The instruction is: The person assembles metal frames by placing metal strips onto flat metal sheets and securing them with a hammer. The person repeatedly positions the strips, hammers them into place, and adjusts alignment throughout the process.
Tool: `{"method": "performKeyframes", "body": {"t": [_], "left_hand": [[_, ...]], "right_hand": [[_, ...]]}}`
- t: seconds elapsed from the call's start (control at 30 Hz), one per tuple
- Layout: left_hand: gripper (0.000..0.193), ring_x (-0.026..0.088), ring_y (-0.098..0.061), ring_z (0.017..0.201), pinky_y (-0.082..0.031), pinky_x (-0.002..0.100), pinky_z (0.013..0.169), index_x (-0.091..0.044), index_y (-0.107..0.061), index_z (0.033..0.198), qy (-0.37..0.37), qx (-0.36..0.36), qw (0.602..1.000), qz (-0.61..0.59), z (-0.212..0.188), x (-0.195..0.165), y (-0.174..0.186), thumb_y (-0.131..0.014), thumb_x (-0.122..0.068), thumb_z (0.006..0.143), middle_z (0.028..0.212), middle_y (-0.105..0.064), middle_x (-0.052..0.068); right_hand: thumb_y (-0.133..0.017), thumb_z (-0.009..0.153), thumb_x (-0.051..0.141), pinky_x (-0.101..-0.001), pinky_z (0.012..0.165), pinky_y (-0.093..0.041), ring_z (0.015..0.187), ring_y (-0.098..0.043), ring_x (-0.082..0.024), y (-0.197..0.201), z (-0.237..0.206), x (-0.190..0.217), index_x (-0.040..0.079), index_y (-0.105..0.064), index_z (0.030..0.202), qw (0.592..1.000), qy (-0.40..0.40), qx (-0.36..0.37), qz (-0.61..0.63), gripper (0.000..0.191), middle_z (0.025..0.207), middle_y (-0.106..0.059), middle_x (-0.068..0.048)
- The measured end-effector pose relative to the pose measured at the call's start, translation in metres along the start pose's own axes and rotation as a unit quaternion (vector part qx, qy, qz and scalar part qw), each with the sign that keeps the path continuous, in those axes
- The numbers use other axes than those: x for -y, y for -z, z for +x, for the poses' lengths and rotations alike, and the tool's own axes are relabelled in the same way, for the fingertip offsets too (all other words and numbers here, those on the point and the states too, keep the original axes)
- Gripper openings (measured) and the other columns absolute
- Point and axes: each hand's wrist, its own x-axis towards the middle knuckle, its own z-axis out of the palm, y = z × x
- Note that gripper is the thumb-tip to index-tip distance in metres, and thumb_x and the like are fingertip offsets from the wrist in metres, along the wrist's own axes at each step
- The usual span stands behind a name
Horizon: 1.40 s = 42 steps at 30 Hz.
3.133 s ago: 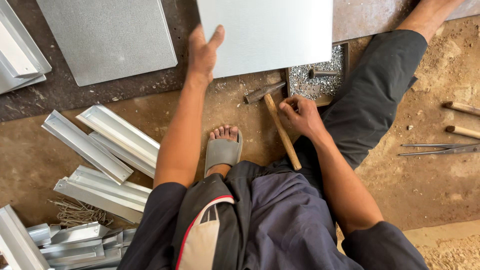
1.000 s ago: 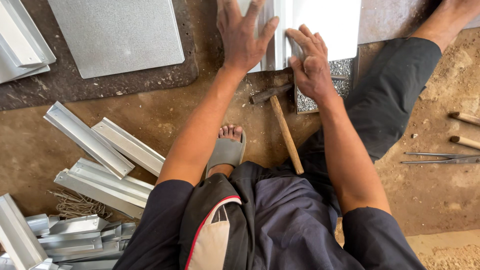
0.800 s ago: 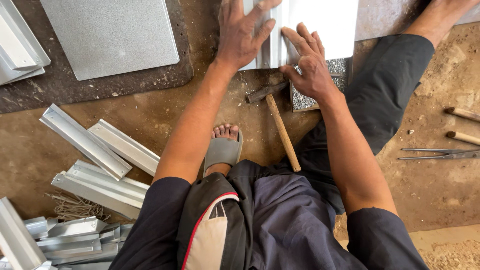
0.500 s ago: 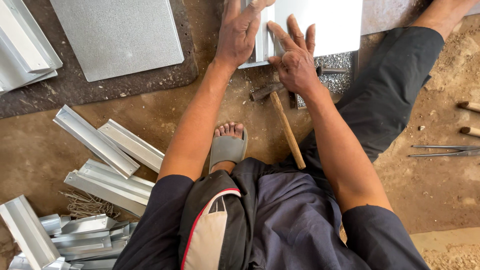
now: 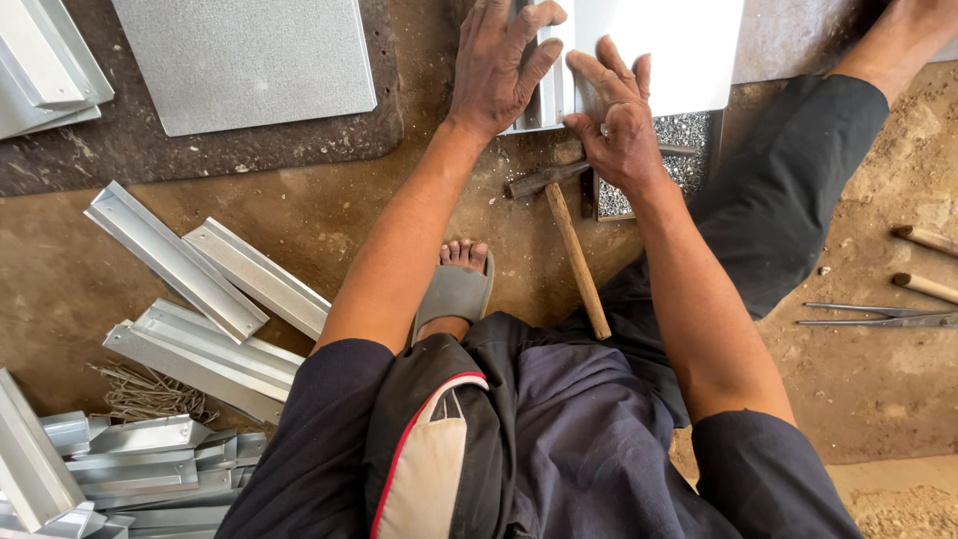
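Note:
My left hand point(image 5: 499, 60) lies flat, fingers spread, on a folded metal strip point(image 5: 549, 95) at the left edge of a pale sheet-metal panel point(image 5: 664, 50). My right hand point(image 5: 621, 125) presses on the same panel's near edge, fingers spread, just beside the left. A hammer with a wooden handle point(image 5: 577, 262) lies on the ground under my right wrist, its head point(image 5: 534, 182) pointing left. Neither hand grips anything.
A tray of small metal bits point(image 5: 689, 160) sits under the panel. Another grey sheet point(image 5: 244, 60) rests on a dark mat at the upper left. Bent metal channels point(image 5: 205, 289) pile at the left. Snips point(image 5: 878, 317) and wooden handles point(image 5: 928, 262) lie right. My sandalled foot point(image 5: 454, 289) is central.
My right hand let go of the hammer handle and joined the left on the panel. Both hands have since slid a little along the panel's edge.

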Motion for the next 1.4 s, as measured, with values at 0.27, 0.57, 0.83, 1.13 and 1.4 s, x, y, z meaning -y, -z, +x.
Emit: {"method": "performKeyframes", "body": {"t": [0.27,0.57,0.83,1.13,1.4], "left_hand": [[0.030,0.029,-0.049,0.143,-0.049,0.048,0.112,-0.029,-0.061,0.133,0.018,0.032,0.999,0.028,-0.007,0.010,-0.007,-0.049,-0.047,0.112,0.152,-0.050,0.002],[0.029,0.038,-0.025,0.160,-0.039,0.051,0.128,-0.026,-0.061,0.126,0.032,0.007,0.999,0.007,0.007,0.009,-0.008,-0.049,-0.049,0.111,0.172,-0.023,0.010],[0.038,0.035,-0.020,0.161,-0.037,0.053,0.130,-0.031,-0.063,0.123,0.047,0.009,0.999,0.002,0.006,0.015,-0.017,-0.039,-0.058,0.110,0.174,-0.014,0.005],[0.037,0.037,-0.019,0.161,-0.035,0.057,0.129,-0.030,-0.063,0.123,0.057,0.010,0.998,-0.023,0.003,0.021,-0.021,-0.042,-0.057,0.110,0.174,-0.014,0.007],[0.034,0.038,-0.022,0.160,-0.038,0.056,0.128,-0.029,-0.063,0.123,0.060,0.007,0.998,-0.018,0.005,0.017,-0.018,-0.047,-0.055,0.109,0.172,-0.018,0.008]], "right_hand": [[-0.078,0.100,0.020,-0.0530,0.131,0.000,0.158,-0.030,-0.026,-0.003,0.000,-0.010,0.026,-0.053,0.151,0.999,0.026,0.005,-0.028,0.057,0.156,-0.057,-0.002],[-0.074,0.096,0.014,-0.0542,0.128,-0.005,0.155,-0.035,-0.030,0.000,0.009,-0.002,0.017,-0.057,0.147,0.999,0.011,-0.025,-0.015,0.054,0.151,-0.058,-0.005],[-0.071,0.095,0.019,-0.0510,0.129,-0.002,0.155,-0.030,-0.024,0.006,0.015,0.014,0.020,-0.054,0.148,1.000,-0.011,-0.004,-0.023,0.055,0.153,-0.055,-0.001],[-0.070,0.093,0.023,-0.0509,0.129,-0.002,0.154,-0.029,-0.022,0.004,0.015,0.013,0.022,-0.056,0.146,0.999,-0.028,0.002,-0.043,0.054,0.154,-0.054,0.000],[-0.069,0.096,0.026,-0.0526,0.128,-0.002,0.156,-0.026,-0.026,0.008,0.018,0.024,0.016,-0.058,0.144,0.998,-0.016,0.005,-0.060,0.050,0.153,-0.055,-0.002]]}}
